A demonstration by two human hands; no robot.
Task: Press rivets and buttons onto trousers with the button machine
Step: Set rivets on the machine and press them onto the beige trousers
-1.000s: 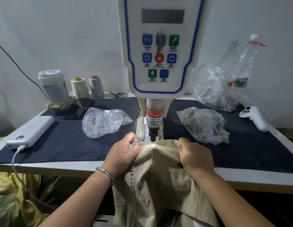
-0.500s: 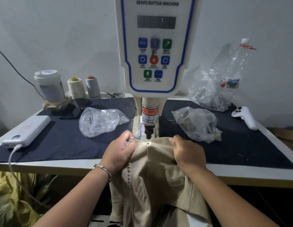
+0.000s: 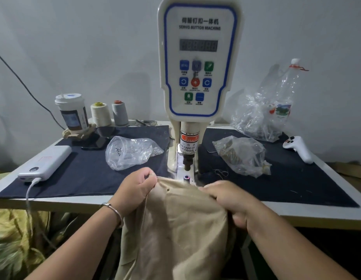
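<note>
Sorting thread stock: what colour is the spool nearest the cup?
Cream thread on the spool, with a yellow top; head view.

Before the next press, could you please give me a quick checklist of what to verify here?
1. Both hands grip the trousers: ok, left hand and right hand hold the top edge.
2. Fingers clear of the punch: ok.
3. Fabric over the lower die: not ok, die is uncovered.
4. Rivet loaded on die: cannot tell.
5. Display lit: cannot tell.
</note>
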